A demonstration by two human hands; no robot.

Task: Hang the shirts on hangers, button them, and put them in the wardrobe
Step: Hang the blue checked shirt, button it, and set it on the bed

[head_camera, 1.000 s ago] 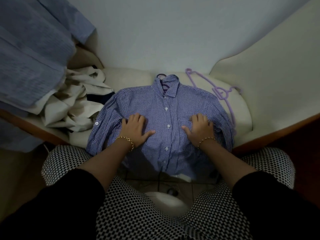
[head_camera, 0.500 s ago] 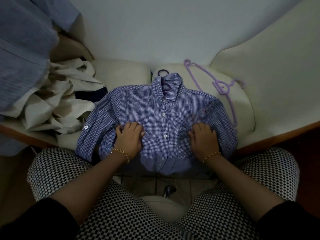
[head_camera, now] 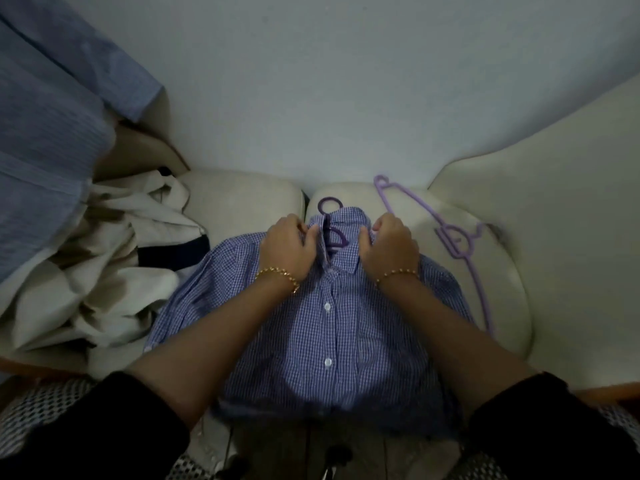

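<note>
Checked shirt (head_camera: 329, 327) flat on sofa cushion (head_camera: 242, 199), centre frame, long axis collar-top to hem-bottom; left hand (head_camera: 291, 249) and right hand (head_camera: 391, 245) each with grip clenched on the collar, flanking the purple hanger hook (head_camera: 327, 204), both equally near the neck opening.

left hand (head_camera: 287, 251), right hand (head_camera: 393, 249), now gripping collar (head_camera: 348, 217)

The left sleeve (head_camera: 104, 427) and right sleeve (head_camera: 554, 427) are black and end near the elbows. A gold beaded bracelet (head_camera: 278, 276) sits at the wrist of the left hand (head_camera: 289, 247), a second bracelet (head_camera: 396, 274) at the right hand (head_camera: 389, 249). The trousers (head_camera: 34, 407) carry a fine black-and-white check.
</note>
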